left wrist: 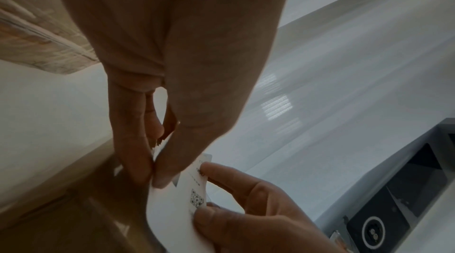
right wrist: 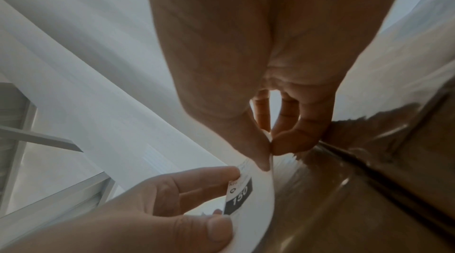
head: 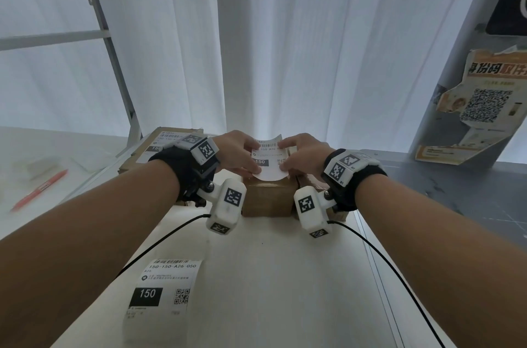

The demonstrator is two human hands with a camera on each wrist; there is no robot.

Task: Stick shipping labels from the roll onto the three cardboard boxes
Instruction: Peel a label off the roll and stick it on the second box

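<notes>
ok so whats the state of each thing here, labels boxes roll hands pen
loose label: held bowed above the middle box, not pressed flat
middle box: closed, top bare of any stuck label
far left box: closed, label already stuck on top
label roll: on the white table, a printed label facing up
left hand: pinches the label's left edge
right hand: pinches its right edge
red pen: lying flat, untouched

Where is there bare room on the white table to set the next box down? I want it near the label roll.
Free: the white table between the label roll and the middle box, though two black cables cross it. Crowded: the far end, where both hands, left hand and right hand, hold a label over the boxes.
</notes>
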